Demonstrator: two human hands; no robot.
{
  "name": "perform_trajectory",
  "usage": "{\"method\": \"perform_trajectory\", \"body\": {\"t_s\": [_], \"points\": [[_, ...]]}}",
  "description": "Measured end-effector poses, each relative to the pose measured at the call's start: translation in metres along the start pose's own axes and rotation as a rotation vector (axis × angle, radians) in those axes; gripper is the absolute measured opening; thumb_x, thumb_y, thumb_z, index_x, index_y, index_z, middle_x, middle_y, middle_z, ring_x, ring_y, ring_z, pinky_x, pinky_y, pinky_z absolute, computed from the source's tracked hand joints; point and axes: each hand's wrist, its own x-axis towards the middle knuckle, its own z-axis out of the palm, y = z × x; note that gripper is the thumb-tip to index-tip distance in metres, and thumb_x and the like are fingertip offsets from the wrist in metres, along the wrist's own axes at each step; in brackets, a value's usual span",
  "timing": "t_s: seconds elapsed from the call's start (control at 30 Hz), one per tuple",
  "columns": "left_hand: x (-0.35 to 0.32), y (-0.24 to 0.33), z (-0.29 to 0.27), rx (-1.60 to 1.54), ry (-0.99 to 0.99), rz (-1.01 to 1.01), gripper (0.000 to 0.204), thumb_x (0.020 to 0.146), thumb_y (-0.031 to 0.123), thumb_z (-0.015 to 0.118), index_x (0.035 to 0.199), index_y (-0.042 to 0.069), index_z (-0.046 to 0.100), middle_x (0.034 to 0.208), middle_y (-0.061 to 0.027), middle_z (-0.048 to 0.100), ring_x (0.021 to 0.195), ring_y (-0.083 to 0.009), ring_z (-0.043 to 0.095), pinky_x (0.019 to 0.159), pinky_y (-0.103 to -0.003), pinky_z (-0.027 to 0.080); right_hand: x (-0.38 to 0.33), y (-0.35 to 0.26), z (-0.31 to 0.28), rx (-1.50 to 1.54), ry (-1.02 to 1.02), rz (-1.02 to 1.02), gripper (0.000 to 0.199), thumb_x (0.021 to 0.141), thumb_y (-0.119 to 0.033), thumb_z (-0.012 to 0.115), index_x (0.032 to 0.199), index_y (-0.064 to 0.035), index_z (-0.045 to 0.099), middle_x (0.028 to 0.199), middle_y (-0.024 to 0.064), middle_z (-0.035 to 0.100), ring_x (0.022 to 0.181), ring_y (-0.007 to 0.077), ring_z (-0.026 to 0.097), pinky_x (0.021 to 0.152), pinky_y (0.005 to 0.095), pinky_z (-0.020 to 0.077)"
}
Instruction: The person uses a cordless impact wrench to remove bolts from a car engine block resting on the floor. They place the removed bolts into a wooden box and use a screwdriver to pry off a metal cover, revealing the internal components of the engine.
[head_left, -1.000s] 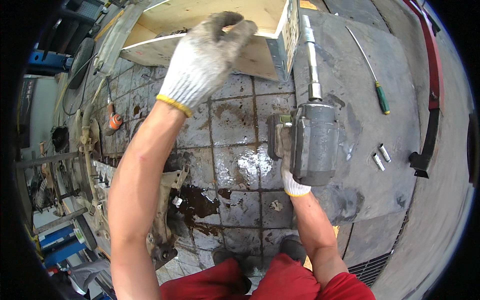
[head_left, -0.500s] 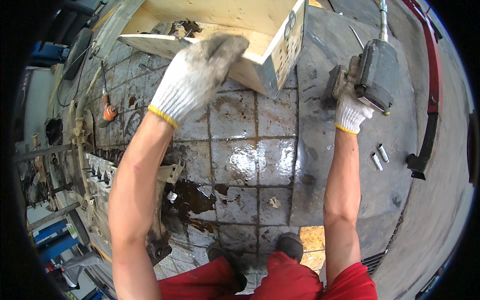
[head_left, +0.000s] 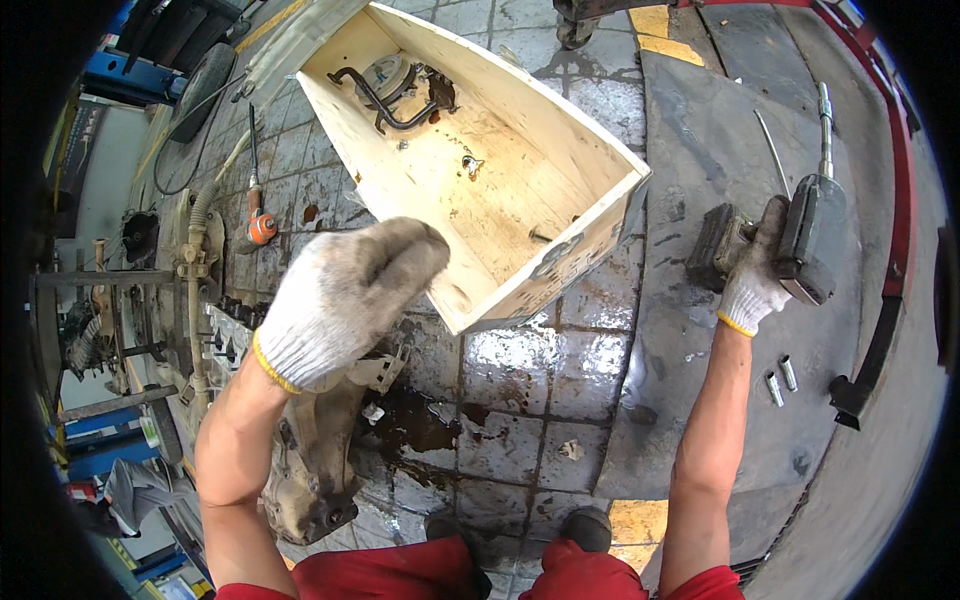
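Note:
My right hand, in a dirty white work glove, is closed around the grip of a grey impact wrench with a long socket extension, held low over the dark metal floor plate at the right. My left hand, also gloved, hovers with loosely curled fingers in front of the near corner of an open wooden crate; nothing shows in it. The crate holds a black bent pipe and a round metal part. Below my left forearm lies an oily engine casting.
Two small metal sockets lie on the plate by my right arm. A thin rod lies further up it. An orange tool with a hose lies on the wet, oil-stained tiles at the left. Blue stands and engine parts crowd the left edge.
My right hand carried the impact wrench from the centre out to the right, then lowered it toward the plate. My left hand drew back and down from the crate.

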Motion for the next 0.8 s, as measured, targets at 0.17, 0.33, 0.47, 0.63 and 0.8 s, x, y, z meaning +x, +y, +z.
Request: {"method": "perform_trajectory", "body": {"t_s": [0.17,0.33,0.47,0.63,0.8], "points": [[0.044,0.007,-0.027,0.554,0.245,0.586,0.03,0.11,0.028,0.069,0.117,0.0,0.078,0.091,-0.0183,0.079,0.078,-0.0302,0.077,0.07,-0.04,0.061,-0.005,0.026,0.003,0.36,-0.095,0.165,0.058,0.112,-0.042,0.063,0.155,-0.0032,0.059,0.151,0.0186,0.065,0.134,0.0294,0.064,0.117,0.0485,0.049],[0.115,-0.002,-0.017,0.3,-0.106,0.17,0.043,0.107,0.042,0.07,0.116,0.002,0.08,0.098,-0.0209,0.079,0.088,-0.0343,0.077,0.083,-0.044,0.059,-0.022,0.041,0.005,0.579,-0.146,0.112,0.04,0.111,-0.023,0.069,0.146,-0.0044,0.067,0.131,0.0091,0.074,0.107,0.0182,0.069,0.092,0.0383,0.0571],[0.169,0.015,0.015,0.506,-0.391,0.06,0.043,0.101,0.042,0.076,0.121,0.004,0.08,0.104,-0.0187,0.081,0.092,-0.03,0.078,0.084,-0.042,0.061,-0.027,0.055,0.002,0.405,-0.21,-0.177,0.038,0.111,-0.014,0.069,0.148,-0.0035,0.067,0.133,0.0093,0.074,0.11,0.0199,0.072,0.093,0.0385,0.0617],[0.223,-0.001,0.075,0.722,-0.582,0.133,0.04,0.096,0.039,0.077,0.119,0.007,0.082,0.111,-0.0199,0.081,0.102,-0.0396,0.077,0.094,-0.05,0.06,-0.025,0.043,0.007,0.509,-0.234,-0.155,0.041,0.108,-0.001,0.066,0.149,-0.0003,0.066,0.143,0.0148,0.072,0.124,0.0296,0.072,0.105,0.044,0.0616],[0.266,-0.025,0.131,1.126,-0.876,0.589,0.039,0.092,0.034,0.083,0.123,0.011,0.079,0.117,-0.0124,0.081,0.107,-0.0361,0.077,0.09,-0.049,0.061,-0.03,0.026,0.006,0.476,-0.238,-0.196,0.038,0.107,-0.003,0.069,0.145,0.001,0.068,0.142,0.0157,0.073,0.121,0.0278,0.073,0.102,0.0449,0.0626]]}}
